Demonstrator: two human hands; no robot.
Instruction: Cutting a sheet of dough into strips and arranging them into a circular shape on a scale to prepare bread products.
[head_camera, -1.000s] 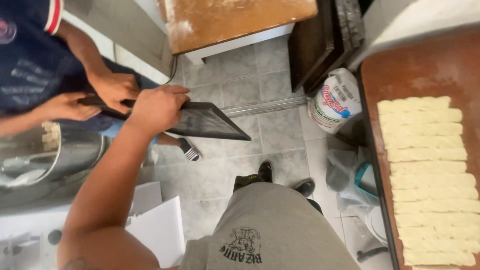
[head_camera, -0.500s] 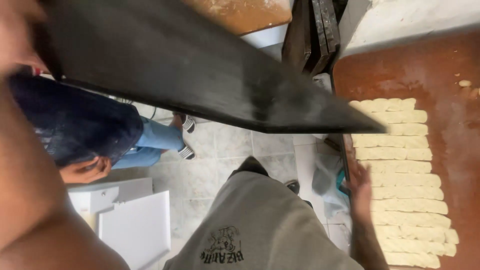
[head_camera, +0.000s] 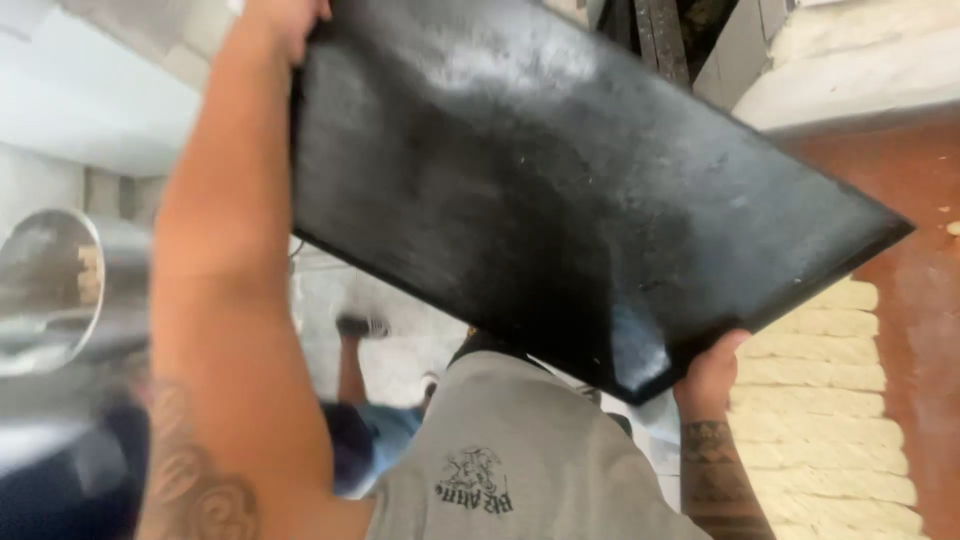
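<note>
Both hands carry a large black baking tray (head_camera: 560, 190), held up close to the head camera and tilted, its near corner dipping toward the person's grey shirt (head_camera: 520, 450). Left hand (head_camera: 285, 20) is closed over the tray's far upper-left corner, arm stretched up along the tray's left edge; right hand (head_camera: 712, 375) grips the near lower edge from beneath, thumb showing at the rim, fingers hidden under the metal. Right of the tray lies a brown wooden worktop (head_camera: 915, 260) with rows of pale dough strips (head_camera: 830, 420) partly covered by the tray's lower right edge. Left of the tray a shiny metal drum (head_camera: 55, 285) is blurred, and below the tray, past the shirt, another person's leg and shoe (head_camera: 360, 328) show on the tiled floor. To handle this well, I would judge it wise to level the tray, keep the two grips on opposite corners so it cannot swing, and mind the right corner above the dough, since a dip there could crush the strips.
</note>
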